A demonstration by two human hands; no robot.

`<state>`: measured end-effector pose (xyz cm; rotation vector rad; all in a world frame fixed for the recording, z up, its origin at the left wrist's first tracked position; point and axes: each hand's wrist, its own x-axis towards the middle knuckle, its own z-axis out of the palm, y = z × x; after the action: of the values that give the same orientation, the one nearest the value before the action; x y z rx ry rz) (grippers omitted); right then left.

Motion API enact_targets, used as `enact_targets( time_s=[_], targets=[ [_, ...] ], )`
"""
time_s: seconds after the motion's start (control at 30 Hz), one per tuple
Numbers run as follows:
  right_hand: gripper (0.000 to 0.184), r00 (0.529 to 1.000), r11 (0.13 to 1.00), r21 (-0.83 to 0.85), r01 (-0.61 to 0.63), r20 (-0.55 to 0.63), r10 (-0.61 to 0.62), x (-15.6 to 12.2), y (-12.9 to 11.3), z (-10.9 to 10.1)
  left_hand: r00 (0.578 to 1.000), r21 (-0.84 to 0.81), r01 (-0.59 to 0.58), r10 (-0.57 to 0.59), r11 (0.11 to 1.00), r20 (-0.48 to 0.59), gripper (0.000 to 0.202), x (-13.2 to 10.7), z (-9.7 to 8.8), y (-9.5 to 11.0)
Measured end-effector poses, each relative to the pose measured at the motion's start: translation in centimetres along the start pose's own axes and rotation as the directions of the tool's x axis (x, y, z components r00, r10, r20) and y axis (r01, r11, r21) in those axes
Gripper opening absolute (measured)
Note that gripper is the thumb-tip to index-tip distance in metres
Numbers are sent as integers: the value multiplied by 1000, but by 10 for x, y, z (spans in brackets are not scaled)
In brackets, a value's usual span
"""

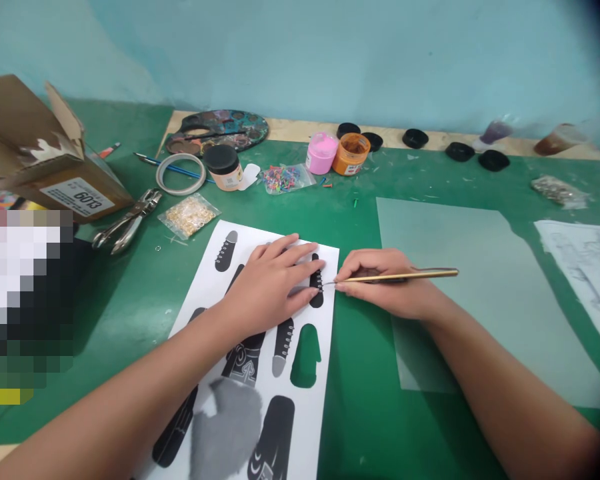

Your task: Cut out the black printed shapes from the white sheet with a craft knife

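A white printed sheet (pixel 260 373) with several black and grey shoe-tongue shapes lies on the green table (pixel 360 400). My left hand (pixel 273 277) lies flat on the sheet, fingers spread, pressing it down beside a small black shape (pixel 316 297). My right hand (pixel 387 283) is closed on a thin gold-handled brush (pixel 410 275), held nearly level, with its tip touching the edge of that black shape. One shape near the sheet's right edge is cut out, showing green table through the hole (pixel 306 357).
At the back stand a paint palette (pixel 220 130), a tape roll (pixel 180 173), pink (pixel 321 153) and orange (pixel 351 153) paint pots, loose black lids and bead bags. A cardboard box (pixel 40 160) and punch pliers (pixel 127 223) lie left. A translucent sheet (pixel 470 287) covers the right.
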<state>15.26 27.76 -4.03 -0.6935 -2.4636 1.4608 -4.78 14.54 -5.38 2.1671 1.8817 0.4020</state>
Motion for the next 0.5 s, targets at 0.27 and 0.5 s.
enact_targets(
  time_s=[0.27, 0.5],
  targets=[
    [16, 969, 989, 99, -114, -209, 133, -1, 3, 8, 1000, 18, -2, 2, 1000, 7, 44, -2, 0, 3],
    [26, 930, 989, 107, -104, -343, 135, 0, 9, 15, 999, 11, 14, -14, 1000, 37, 47, -2, -2, 4]
  ],
)
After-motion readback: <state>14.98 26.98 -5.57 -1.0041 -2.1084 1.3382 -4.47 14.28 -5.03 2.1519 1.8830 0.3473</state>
